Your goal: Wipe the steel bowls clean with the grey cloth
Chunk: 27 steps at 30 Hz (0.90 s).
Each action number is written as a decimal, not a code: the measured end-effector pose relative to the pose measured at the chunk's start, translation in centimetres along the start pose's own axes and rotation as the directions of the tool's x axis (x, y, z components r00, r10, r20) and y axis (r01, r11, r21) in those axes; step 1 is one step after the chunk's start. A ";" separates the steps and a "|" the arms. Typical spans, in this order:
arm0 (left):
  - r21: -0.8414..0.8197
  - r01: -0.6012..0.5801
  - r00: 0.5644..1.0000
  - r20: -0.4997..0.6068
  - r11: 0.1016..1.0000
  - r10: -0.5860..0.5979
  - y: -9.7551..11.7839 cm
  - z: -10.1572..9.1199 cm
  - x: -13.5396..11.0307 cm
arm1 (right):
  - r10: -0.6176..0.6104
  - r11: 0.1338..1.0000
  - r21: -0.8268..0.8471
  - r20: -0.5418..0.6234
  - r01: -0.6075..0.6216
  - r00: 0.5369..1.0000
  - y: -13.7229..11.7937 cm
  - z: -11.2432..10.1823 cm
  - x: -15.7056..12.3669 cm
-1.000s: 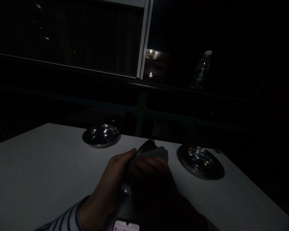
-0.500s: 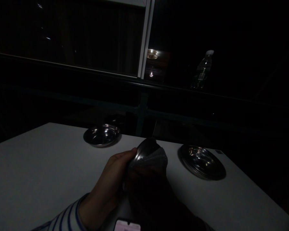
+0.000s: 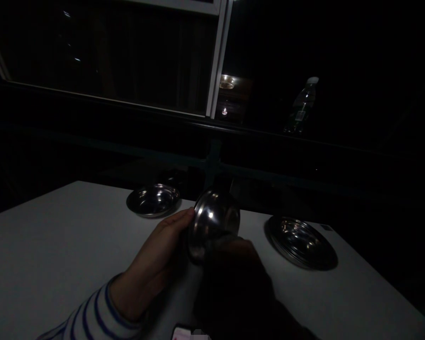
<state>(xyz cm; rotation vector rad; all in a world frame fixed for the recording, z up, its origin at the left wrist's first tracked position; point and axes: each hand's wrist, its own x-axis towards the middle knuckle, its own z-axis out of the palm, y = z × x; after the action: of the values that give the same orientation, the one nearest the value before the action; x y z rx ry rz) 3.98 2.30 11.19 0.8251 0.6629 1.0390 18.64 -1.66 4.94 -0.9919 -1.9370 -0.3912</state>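
Observation:
The scene is very dark. My left hand [image 3: 156, 259], in a striped sleeve, grips a small steel bowl [image 3: 214, 222] by its rim, tilted on edge with its rounded outside facing me, just above a white table [image 3: 56, 245]. My right hand [image 3: 233, 255] is a dark shape right below the bowl. It seems to press against the bowl, but its fingers and anything in them are lost in shadow. The grey cloth seen earlier does not show.
A shallow steel dish [image 3: 154, 200] sits at the table's far edge on the left. A stack of steel plates [image 3: 301, 241] lies on the right. A phone screen [image 3: 182, 333] glows at the bottom edge. A water bottle [image 3: 302, 106] stands on a dark ledge beyond.
The bowl has turned and risen a little, so its shiny outside now shows. The grey cloth that covered it has dropped out of sight under the right hand.

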 end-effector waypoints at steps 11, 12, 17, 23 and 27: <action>-0.077 0.039 0.998 -0.043 0.996 -0.042 -1.0 0.5 -0.3 | 0.325 0.937 0.022 -0.415 -0.348 0.850 2.6 -4.9 2.3; -0.084 0.053 0.997 -0.042 0.995 -0.057 -1.3 0.6 -0.3 | 0.258 0.956 -0.025 -0.397 -0.292 0.881 2.5 -4.7 2.2; -0.067 0.069 0.998 0.004 0.995 -0.069 -2.3 0.8 -0.5 | -0.202 0.957 -0.237 -0.135 0.166 0.970 0.9 -3.1 1.4; 0.031 -0.079 0.981 -0.172 0.996 0.083 -2.1 1.3 -0.5 | -0.215 0.939 -0.247 0.114 0.237 0.970 -1.3 -1.9 0.7; 0.081 -0.069 0.974 -0.209 0.994 0.084 -2.0 1.2 -0.6 | -0.245 0.926 -0.297 -0.013 0.231 0.969 0.4 -2.4 1.3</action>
<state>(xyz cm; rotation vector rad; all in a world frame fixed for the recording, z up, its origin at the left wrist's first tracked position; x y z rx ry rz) 5.69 0.88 10.24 0.8148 0.8604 1.1897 19.96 -2.22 7.25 -0.9216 -1.9965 -0.8569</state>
